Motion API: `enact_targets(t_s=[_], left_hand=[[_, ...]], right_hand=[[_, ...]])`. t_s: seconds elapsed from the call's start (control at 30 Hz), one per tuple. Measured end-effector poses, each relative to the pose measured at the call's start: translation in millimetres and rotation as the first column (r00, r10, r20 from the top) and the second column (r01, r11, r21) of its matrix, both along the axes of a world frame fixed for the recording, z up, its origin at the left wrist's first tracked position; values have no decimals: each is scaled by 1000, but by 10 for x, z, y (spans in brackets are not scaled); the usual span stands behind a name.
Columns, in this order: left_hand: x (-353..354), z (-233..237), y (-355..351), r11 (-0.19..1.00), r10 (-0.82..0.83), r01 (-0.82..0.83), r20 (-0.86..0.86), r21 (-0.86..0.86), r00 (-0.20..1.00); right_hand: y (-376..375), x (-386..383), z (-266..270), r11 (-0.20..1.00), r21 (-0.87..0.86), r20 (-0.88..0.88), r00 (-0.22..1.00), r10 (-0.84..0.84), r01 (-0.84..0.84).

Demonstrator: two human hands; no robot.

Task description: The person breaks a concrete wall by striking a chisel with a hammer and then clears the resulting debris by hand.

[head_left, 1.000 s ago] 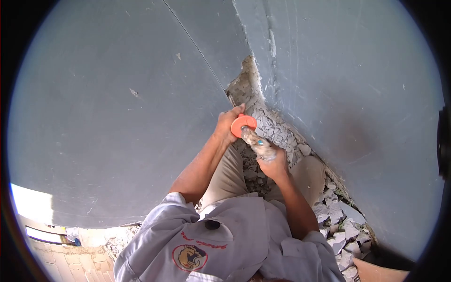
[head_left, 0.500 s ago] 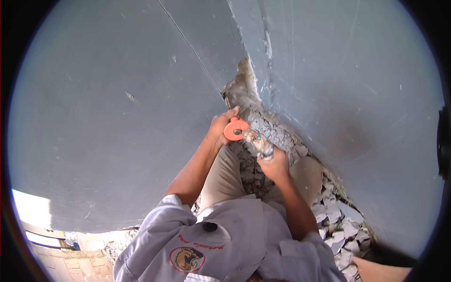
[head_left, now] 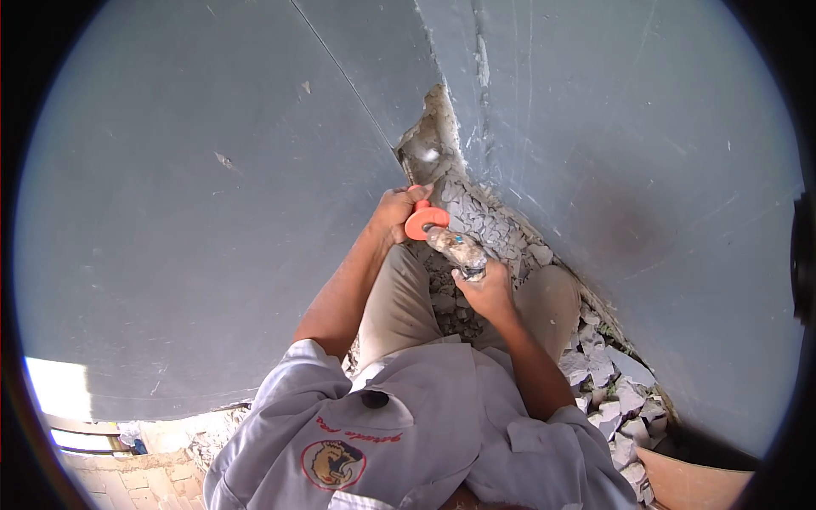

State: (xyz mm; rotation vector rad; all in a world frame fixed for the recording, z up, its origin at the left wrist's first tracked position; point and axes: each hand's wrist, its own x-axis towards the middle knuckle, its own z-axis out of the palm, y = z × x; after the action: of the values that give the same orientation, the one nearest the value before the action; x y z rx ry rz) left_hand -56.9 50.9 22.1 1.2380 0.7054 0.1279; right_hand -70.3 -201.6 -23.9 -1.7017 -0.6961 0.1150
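My left hand (head_left: 396, 212) is closed around the grip of an orange tool with a round guard (head_left: 427, 223), close to the broken corner of the wall. A dirty, plaster-coated hammer-like tool (head_left: 459, 248) meets the guard at its near side. My right hand (head_left: 490, 286) is wrapped round the lower end of that tool. Above both hands, a hollow of exposed rough material (head_left: 432, 140) shows where the grey surfaces meet. The working tip of the orange tool is hard to make out.
Grey wall surfaces (head_left: 212, 212) rise on both sides. Broken chips (head_left: 489, 223) lie between and beyond my knees, with larger pieces (head_left: 627, 399) at lower right. A brown board or container edge (head_left: 697, 480) is at bottom right.
Both hands and tools appear slightly higher and further left in view. The orange guard now looks more tilted, and the dirty tool still meets it. The wall has shifted a little with the camera.
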Motion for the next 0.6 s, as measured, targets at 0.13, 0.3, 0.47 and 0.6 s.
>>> enact_targets(t_s=[0.13, 0.3, 0.47, 0.6], left_hand=[[-317, -154, 192, 768, -344, 461, -322, 443, 882], [-857, -332, 86, 792, -459, 571, -406, 215, 790], [-1396, -774, 96, 964, -267, 249, -364, -96, 892], [-1608, -893, 88, 973, -183, 124, -321, -194, 929]], right_hand=[[-156, -214, -395, 997, -40, -476, 877, -74, 63], [-244, -14, -560, 926, -375, -292, 943, -160, 41], [-111, 143, -1076, 606, -794, -113, 992, -57, -55], [24, 98, -1322, 318, -920, -175, 966, 191, -230]])
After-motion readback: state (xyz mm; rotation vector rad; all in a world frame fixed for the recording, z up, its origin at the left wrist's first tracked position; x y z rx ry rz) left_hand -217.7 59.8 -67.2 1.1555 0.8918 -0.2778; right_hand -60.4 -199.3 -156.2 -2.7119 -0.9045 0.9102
